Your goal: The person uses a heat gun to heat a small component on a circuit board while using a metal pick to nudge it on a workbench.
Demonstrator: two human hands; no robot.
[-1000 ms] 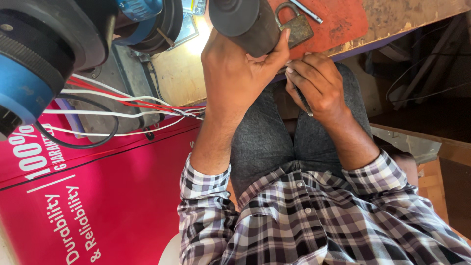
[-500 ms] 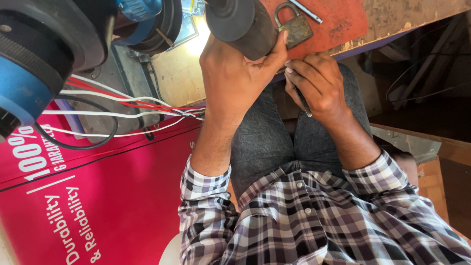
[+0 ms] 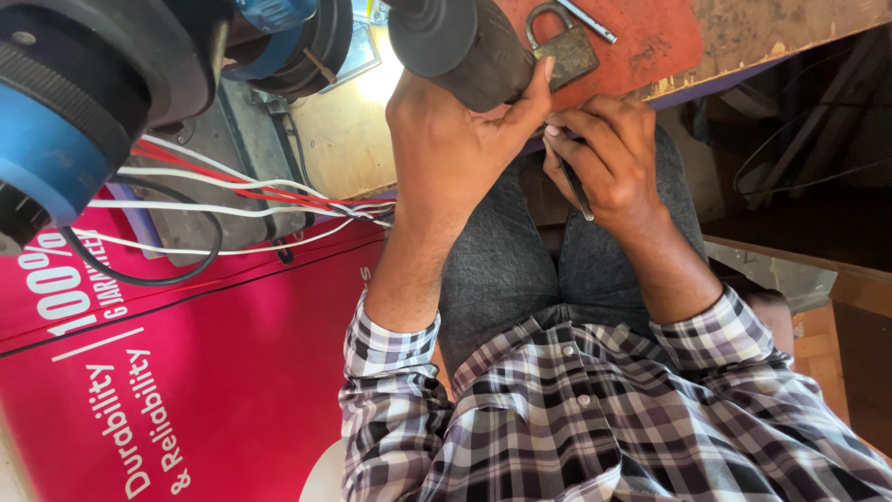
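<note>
My left hand (image 3: 455, 139) grips the lower end of a dark cylindrical part (image 3: 460, 46), thumb stretched toward the bench edge. My right hand (image 3: 604, 158) sits right beside it with fingers curled around a thin dark tool (image 3: 578, 191), its fingertips meeting the left thumb just under the cylinder. What the fingertips pinch there is hidden. An old brass padlock (image 3: 562, 46) lies on the red-brown bench top (image 3: 650, 46) just above both hands. My knees in grey trousers (image 3: 520, 270) are below the hands.
A blue and black motor (image 3: 74, 112) fills the top left, with red, white and black wires (image 3: 232, 200) trailing from it. A red printed board (image 3: 186, 372) covers the lower left. A metal rod (image 3: 587, 20) lies by the padlock. Dark space with cables lies at right.
The hands and the cylinder have barely shifted. The right fingers stay closed on the thin tool next to the left thumb.
</note>
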